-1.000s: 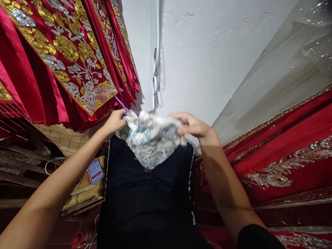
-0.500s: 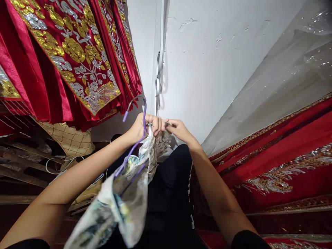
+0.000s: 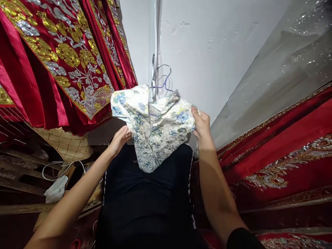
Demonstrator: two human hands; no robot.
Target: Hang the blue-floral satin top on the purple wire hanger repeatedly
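We see the floral top (image 3: 168, 138) in the middle of the frame, between the two hands, its pale cloth printed with blue and yellow flowers and a seam line running down its front. A purple wire hanger (image 3: 165, 84) sits inside it, with the hook rising above the neckline in front of the white wall (image 3: 207, 27) and a length of wire showing through the neck opening; we take it that the hanger is there to give the limp shoulders a frame. We cannot tell whether the hook catches on anything. The right hand (image 3: 202, 122) grips the top's edge on the right of the frame, thumb over the front and the other fingers mostly behind, so the cloth seems trapped between them. The left hand (image 3: 119, 139) is narrow, its fingertips drawn together and pinching the opposite edge, just below the sleeve that juts toward the left. Held from both edges like this, we judge, the front is kept spread and facing the wearer of the camera, while the lower end narrows and drops in front of the dark clothing (image 3: 147, 204) at the lower middle. Each hand therefore has the top right at its fingertips, with most of the cloth lying inward of them. In the upper left we find red garments with gold and silver embroidery (image 3: 70, 52), their lowest corner near the top's left sleeve; red beaded fabric (image 3: 264, 180) fills the lower right, well apart from it.
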